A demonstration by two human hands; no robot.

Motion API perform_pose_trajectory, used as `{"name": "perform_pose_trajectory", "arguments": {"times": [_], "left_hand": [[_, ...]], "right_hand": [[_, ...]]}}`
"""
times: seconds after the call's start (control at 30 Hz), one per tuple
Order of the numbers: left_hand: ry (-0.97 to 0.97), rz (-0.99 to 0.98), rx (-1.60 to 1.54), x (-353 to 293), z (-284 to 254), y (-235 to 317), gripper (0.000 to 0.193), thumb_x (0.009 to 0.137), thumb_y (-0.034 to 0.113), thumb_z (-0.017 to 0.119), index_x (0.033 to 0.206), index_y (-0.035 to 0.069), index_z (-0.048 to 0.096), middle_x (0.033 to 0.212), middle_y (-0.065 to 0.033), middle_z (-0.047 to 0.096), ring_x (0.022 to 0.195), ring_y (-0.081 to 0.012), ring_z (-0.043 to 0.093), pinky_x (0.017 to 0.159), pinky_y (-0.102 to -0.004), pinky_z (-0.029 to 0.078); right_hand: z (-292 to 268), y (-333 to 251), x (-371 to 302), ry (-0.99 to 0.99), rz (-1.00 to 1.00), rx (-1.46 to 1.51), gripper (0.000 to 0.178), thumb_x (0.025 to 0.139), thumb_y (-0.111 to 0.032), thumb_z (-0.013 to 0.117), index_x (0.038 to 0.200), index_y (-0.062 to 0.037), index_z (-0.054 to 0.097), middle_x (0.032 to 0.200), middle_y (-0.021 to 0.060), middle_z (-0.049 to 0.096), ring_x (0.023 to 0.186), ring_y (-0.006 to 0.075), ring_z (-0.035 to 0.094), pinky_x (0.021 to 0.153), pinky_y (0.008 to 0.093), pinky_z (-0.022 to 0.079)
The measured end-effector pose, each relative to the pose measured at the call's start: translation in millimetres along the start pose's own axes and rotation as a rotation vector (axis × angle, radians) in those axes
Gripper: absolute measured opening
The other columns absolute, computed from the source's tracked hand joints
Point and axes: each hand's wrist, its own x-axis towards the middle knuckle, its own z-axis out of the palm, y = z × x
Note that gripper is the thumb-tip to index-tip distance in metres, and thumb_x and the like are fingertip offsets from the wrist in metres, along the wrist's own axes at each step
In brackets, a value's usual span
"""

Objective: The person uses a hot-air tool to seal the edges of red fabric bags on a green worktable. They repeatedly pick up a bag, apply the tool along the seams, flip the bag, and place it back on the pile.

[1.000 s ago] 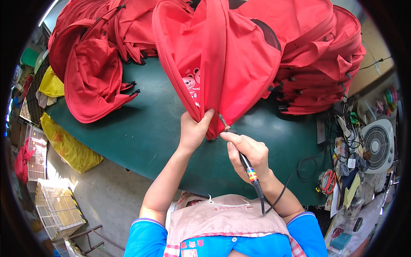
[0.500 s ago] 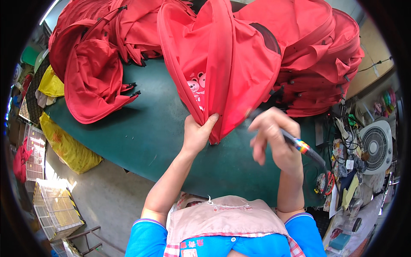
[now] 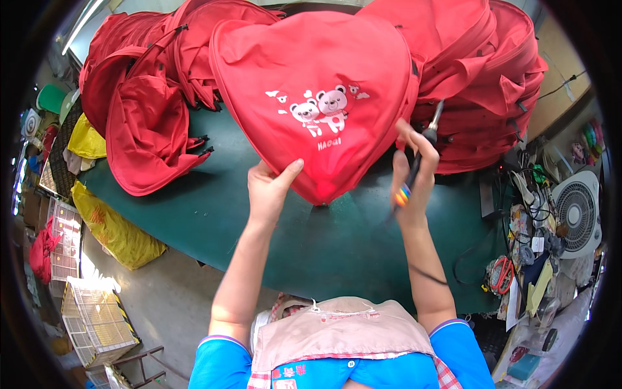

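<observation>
A red fabric canopy [image 3: 259, 61] lies in front of me with its printed face up, showing two cartoon bears and narrowing toward me. My left hand [image 3: 269, 191] pinches its lower left edge, thumb on top of the cloth. In my right hand [image 3: 418, 185] is a soldering iron [image 3: 435, 122], its metal tip pointing up and away from me. Striped coloured tape wraps the dark handle near the cord. The right fingers are beside the canopy's right edge; whether they touch it I cannot tell.
Red canopies are heaped on the green table [image 3: 311, 253], in a left pile [image 3: 146, 123] and a right pile [image 3: 479, 129]. A white fan [image 3: 576, 214], red-handled scissors [image 3: 501, 275] and cables crowd the right side. A yellow bag [image 3: 116, 227] and wire crate [image 3: 97, 321] are at the left.
The canopy has turned from its folded side to its broad printed face. My left hand has shifted left along the edge. The soldering iron has swung from pointing left to pointing up.
</observation>
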Motion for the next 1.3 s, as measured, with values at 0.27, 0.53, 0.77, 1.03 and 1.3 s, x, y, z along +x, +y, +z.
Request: {"name": "perform_pose_trajectory", "arguments": {"times": [0.27,0.53,0.77,1.03,1.3], "left_hand": [[-0.153,-0.003,0.001,27,34,-3,0.030,0.086,0.009,0.078,0.109,-0.009,0.071,0.107,-0.0138,0.076,0.094,-0.0170,0.072,0.085,-0.0326,0.057],[-0.122,0.042,0.245,29,38,-1,0.026,0.084,0.015,0.080,0.096,-0.007,0.074,0.088,-0.0122,0.078,0.079,-0.0131,0.072,0.073,-0.0308,0.057],[-0.068,0.060,0.276,21,38,-1,0.026,0.083,0.017,0.080,0.093,-0.006,0.075,0.082,-0.0103,0.078,0.072,-0.0113,0.071,0.068,-0.0297,0.056],[-0.036,0.132,0.328,16,43,3,0.027,0.083,0.018,0.081,0.091,-0.007,0.074,0.077,-0.0110,0.077,0.068,-0.0111,0.070,0.064,-0.0295,0.055],[-0.080,0.153,0.365,18,24,-5,0.032,0.083,0.021,0.081,0.091,-0.008,0.072,0.081,-0.0190,0.076,0.076,-0.0190,0.074,0.069,-0.0356,0.056]], "right_hand": [[-26,-91,-45,-0.477,0.231,0.280,0.027,0.091,0.005,0.062,0.115,-0.0004,0.072,0.066,0.0048,0.054,0.053,0.0120,0.052,0.051,0.0258,0.043],[-6,-79,-46,-0.431,0.171,0.273,0.023,0.088,0.006,0.060,0.107,0.0010,0.071,0.063,0.0067,0.053,0.051,0.0157,0.053,0.050,0.0289,0.044],[-7,-84,-36,-0.426,0.159,0.267,0.026,0.081,0.008,0.065,0.104,-0.0005,0.070,0.063,0.0072,0.057,0.050,0.0190,0.061,0.049,0.0313,0.050],[6,-76,-44,-0.393,0.102,0.224,0.023,0.079,0.008,0.066,0.100,-0.0011,0.070,0.061,0.0068,0.052,0.049,0.0188,0.059,0.046,0.0310,0.049],[-33,-81,16,-0.532,0.711,0.502,0.027,0.102,-0.015,0.053,0.101,0.0003,0.076,0.067,-0.0008,0.063,0.054,0.0026,0.049,0.051,0.0212,0.039]]}}
